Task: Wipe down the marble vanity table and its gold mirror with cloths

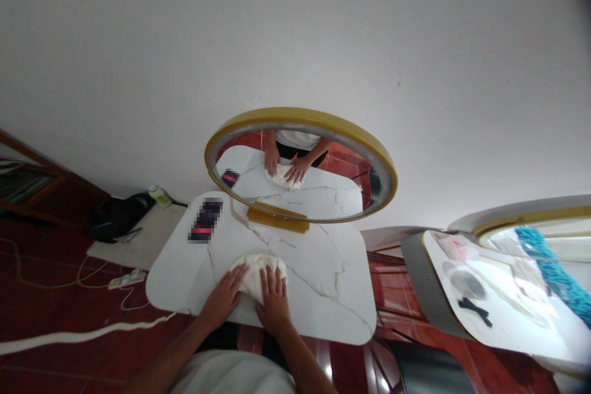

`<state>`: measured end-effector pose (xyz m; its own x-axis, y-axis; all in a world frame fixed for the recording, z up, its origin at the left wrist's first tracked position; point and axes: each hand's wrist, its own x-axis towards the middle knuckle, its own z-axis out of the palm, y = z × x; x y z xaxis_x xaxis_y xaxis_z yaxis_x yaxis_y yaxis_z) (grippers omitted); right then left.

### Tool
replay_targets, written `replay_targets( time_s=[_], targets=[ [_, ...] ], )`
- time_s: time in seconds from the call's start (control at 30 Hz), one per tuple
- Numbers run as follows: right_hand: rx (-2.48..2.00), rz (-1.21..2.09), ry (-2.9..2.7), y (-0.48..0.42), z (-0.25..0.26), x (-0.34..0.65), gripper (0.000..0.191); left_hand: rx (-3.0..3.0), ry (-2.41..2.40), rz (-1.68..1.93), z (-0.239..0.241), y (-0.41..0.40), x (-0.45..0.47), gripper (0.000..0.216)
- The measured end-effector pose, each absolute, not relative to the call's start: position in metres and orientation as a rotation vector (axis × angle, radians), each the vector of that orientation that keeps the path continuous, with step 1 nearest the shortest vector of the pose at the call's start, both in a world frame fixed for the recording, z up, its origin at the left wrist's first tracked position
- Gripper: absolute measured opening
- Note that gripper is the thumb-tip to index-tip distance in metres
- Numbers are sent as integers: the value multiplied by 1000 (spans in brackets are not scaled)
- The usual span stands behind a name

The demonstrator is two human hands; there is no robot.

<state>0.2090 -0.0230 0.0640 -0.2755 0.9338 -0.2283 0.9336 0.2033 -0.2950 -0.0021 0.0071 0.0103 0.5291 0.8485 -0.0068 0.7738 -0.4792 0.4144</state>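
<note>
Under left hand (224,298) and right hand (275,306), splayed and apart, has rumpled white cloth (253,283) on bench (332,311). Looks partway done, not lying flat.

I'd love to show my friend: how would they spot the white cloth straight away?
Look mid-view for the gold-rimmed mirror standing on a white, veined table. Below the mirror, near the table's front edge, lies the cloth. It is rumpled and plain white, unlike the flat, dark, pixelated rectangle further back on the left.
</note>
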Motion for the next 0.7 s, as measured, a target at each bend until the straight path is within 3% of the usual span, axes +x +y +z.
replay_targets(
  time_s=[0.2, 0.4, 0.6, 0.7],
  targets=[
    [-1940, 557, -2389, 2, 58, 166, 93, 2395, 1489, 355, -2, 37, -31, 65],
    [-2041, 564, -2370, 8, 42, 139, 100, 2307, 1623, 490, 14, 77, -37, 60],
    [-1844, 514, -2429, 15, 67, 154, 85, 2111, 1686, 775, 39, 79, -28, 49],
    [-1842, 530, -2441, 16, 65, 158, 92, 2149, 1535, 687, 41, 69, -27, 47]
  ],
)
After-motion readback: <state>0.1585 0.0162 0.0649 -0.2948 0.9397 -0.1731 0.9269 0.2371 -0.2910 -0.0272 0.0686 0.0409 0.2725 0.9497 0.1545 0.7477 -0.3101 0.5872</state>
